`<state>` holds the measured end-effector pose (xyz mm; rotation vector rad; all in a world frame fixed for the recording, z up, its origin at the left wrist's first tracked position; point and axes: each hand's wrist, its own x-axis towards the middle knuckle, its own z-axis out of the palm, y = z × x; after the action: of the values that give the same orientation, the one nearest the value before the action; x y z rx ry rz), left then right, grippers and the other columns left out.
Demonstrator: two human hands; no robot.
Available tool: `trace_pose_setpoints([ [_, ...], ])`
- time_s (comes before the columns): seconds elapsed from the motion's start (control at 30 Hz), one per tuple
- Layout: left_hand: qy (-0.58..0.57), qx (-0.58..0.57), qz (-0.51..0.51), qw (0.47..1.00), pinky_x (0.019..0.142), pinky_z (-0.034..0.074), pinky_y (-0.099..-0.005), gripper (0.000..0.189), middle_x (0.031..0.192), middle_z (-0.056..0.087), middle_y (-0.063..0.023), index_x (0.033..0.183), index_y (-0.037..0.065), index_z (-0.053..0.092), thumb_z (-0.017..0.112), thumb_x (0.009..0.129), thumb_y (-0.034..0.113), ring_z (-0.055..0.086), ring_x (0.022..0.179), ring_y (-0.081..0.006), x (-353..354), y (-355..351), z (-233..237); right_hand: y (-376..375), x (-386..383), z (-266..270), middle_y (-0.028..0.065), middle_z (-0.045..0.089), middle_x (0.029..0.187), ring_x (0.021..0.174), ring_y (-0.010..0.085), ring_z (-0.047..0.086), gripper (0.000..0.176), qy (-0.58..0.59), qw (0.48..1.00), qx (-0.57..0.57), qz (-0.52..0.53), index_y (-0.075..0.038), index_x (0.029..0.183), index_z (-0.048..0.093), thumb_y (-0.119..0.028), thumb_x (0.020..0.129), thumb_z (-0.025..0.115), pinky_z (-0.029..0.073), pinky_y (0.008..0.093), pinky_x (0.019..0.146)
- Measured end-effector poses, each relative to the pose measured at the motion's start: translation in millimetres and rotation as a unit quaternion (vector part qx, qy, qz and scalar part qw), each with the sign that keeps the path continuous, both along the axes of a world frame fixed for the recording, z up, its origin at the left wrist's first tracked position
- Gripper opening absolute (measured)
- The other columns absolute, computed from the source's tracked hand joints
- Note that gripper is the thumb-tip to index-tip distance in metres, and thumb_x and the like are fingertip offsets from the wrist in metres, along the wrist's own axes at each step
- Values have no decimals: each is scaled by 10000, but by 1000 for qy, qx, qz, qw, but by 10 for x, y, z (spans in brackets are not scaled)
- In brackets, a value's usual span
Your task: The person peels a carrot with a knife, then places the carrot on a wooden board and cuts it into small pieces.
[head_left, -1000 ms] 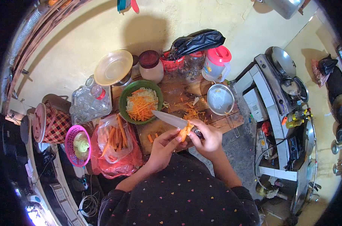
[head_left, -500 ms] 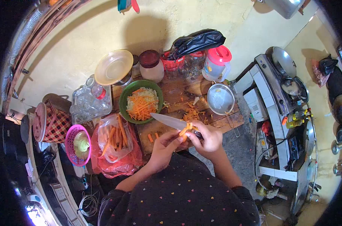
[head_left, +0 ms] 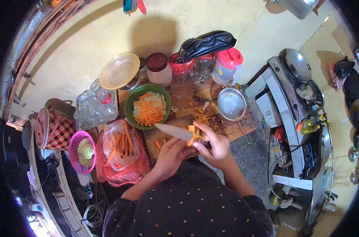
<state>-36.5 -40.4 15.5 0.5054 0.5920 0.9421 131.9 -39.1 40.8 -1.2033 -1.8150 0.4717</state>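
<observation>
A kitchen knife (head_left: 173, 131) is gripped by its handle in my right hand (head_left: 217, 148), its blade pointing left toward the green bowl (head_left: 128, 112). Cut carrot pieces (head_left: 192, 135) are bunched between my hands, against the base of the blade. My left hand (head_left: 169, 158) is closed just below the blade, its fingertips at the carrot pieces and partly hidden. Shredded carrot (head_left: 150, 112) lies over paler shreds in the bowl. Short carrot sticks (head_left: 157, 144) rest on the wooden table (head_left: 181, 118), and more carrot scraps (head_left: 203, 117) lie beyond my right hand.
Whole carrots (head_left: 122, 144) lie in a plastic bag at the left, beside a pink basket (head_left: 72, 158) holding a pale green vegetable. A metal strainer (head_left: 231, 103) sits at the table's right edge. Behind stand a jar (head_left: 159, 69) and a pitcher (head_left: 227, 69). A stove (head_left: 284, 85) is farther right.
The knife blade has swung slightly down and left and is blurred. The carrot pieces have shifted in the grip, and my left hand has moved a little lower around them.
</observation>
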Motion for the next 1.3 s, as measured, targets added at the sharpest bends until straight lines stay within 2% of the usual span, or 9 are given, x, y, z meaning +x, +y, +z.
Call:
trace_pose_setpoints([
  [0.1,-27,-14,-9,1000,941,430,-368,373,1180,518,-107,1256,-24,398,447,926,142,523,1074,-198,-33,53,-16,-61,31,134,145,618,718,618,288,625,581,-5,997,-69,44,-88,1271,443,-272,770,672,489,358,559],
  [0.23,-92,-29,-44,994,946,423,-353,443,1211,496,-104,1309,-18,339,464,916,142,514,1084,-194,-66,71,-21,-66,50,148,139,611,696,610,288,621,604,-31,997,-51,47,-78,1284,426,-296,775,667,484,357,548],
  [0.33,-76,-44,-37,995,932,434,-347,409,1207,499,-101,1283,-16,368,459,918,145,518,1073,-196,-18,65,141,-58,50,156,127,603,669,592,282,616,584,-73,996,-38,41,-77,1264,442,-306,776,665,476,359,532],
  [0.4,-76,-37,-22,996,907,452,-339,372,1180,514,-102,1247,-18,400,457,920,148,532,1044,-191,-27,38,36,-51,63,162,116,599,654,579,276,612,559,-103,993,-45,32,-81,1245,457,-304,775,663,472,357,520],
  [0.7,-12,-37,-57,998,837,491,-315,297,1014,585,-92,1147,-26,479,422,950,190,592,893,-162,-71,22,37,-23,85,91,111,608,666,569,268,612,382,-90,995,-2,-32,-89,1096,578,-262,769,671,475,344,511],
  [0.8,0,-35,-58,998,841,490,-320,307,1028,583,-94,1157,-21,475,418,953,201,589,909,-168,-60,34,61,-9,79,44,117,602,656,559,271,610,449,-43,999,10,-26,-80,1149,541,-261,762,679,472,344,510],
  [1.0,-10,-19,-24,999,872,463,-329,308,1136,540,-90,1181,-5,463,465,926,169,544,1009,-182,-18,48,155,-83,92,203,126,579,618,539,288,600,614,-54,992,-106,46,-46,1260,424,-294,761,682,464,360,507],
  [1.23,-7,-8,-39,999,873,454,-328,298,1144,547,-88,1178,3,477,482,909,132,540,1024,-185,-79,26,-117,-49,85,260,124,633,736,636,281,635,469,-107,991,-80,8,-82,1163,498,-297,779,660,493,351,558],
  [1.3,-14,-17,-39,999,849,474,-332,274,1083,567,-93,1153,-14,497,481,916,124,570,938,-178,-67,29,-69,-38,77,212,119,641,772,663,281,641,421,-78,995,-59,-1,-81,1128,523,-283,784,656,501,344,576],
])
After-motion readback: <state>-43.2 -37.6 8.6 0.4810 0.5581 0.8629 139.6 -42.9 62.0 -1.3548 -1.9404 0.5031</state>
